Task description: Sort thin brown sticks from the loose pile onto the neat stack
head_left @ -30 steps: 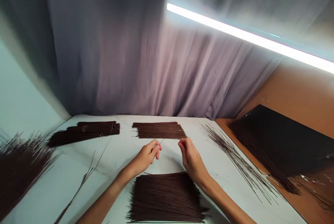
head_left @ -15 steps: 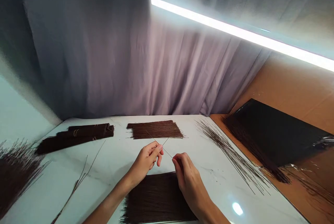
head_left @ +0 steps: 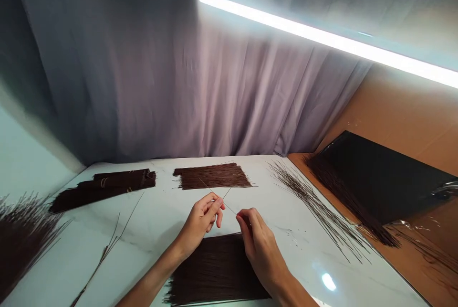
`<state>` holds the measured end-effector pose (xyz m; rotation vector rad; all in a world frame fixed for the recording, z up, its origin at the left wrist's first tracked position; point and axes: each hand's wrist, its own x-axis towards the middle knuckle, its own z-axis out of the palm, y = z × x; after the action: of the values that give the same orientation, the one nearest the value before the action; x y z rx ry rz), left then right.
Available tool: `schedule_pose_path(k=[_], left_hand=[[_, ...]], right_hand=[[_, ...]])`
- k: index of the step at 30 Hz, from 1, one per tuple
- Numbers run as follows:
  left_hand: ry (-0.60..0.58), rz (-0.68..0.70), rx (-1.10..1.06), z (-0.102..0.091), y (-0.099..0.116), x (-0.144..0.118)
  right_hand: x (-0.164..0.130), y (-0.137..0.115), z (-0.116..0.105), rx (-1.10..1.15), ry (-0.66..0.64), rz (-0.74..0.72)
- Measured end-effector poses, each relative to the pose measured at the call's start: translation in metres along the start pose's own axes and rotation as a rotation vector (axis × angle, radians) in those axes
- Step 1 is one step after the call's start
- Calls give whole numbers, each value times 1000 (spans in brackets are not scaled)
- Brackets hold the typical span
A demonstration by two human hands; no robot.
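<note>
Both of my hands meet over the white table, pinching thin dark sticks. My left hand (head_left: 204,216) is closed, with thumb and forefinger on two sticks that cross there. One thin stick (head_left: 231,208) runs from the left fingertips down to my right hand (head_left: 256,240), whose thumb and forefinger pinch its end. A second, shorter stick end (head_left: 228,192) pokes up to the right of the left fingers. Below the hands lies a thick dark-brown sheaf of sticks (head_left: 214,269), its right part covered by my right hand and forearm.
Farther back lies another brown stick bundle (head_left: 213,176). Tied dark rolls (head_left: 118,183) lie at back left, beside a bristly pile (head_left: 25,240) and loose stems (head_left: 102,259). On the right are scattered sticks (head_left: 315,206) and a black sheet (head_left: 379,178) on brown board.
The camera view has shifted slightly. Both hands keep the same pinch on the sticks, with almost no movement.
</note>
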<state>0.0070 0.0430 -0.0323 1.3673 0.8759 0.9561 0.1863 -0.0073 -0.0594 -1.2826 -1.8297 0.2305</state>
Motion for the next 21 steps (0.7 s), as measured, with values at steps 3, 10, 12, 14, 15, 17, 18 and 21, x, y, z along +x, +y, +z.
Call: schedule_pose_path(k=[3, 10, 12, 14, 15, 17, 18, 21], left_hand=[[2, 7, 1, 2, -4, 0], [-6, 12, 10, 4, -1, -3], [-9, 19, 18, 3, 2, -3], [-7, 25, 23, 3, 3, -4], [-5, 27, 24, 3, 3, -4], [-2, 28, 27, 3, 2, -4], [0, 28, 27, 3, 2, -4], [1, 26, 27, 3, 1, -4]], right_hand=[[0, 1, 1, -3, 2, 1], [-1, 2, 2, 16, 9, 10], [-1, 2, 2, 28, 18, 17], [0, 2, 2, 62, 26, 33], [0, 2, 1, 87, 26, 49], [-1, 2, 1, 139, 17, 86], [-1, 2, 1, 160, 13, 102], [-2, 1, 1, 190, 6, 135]])
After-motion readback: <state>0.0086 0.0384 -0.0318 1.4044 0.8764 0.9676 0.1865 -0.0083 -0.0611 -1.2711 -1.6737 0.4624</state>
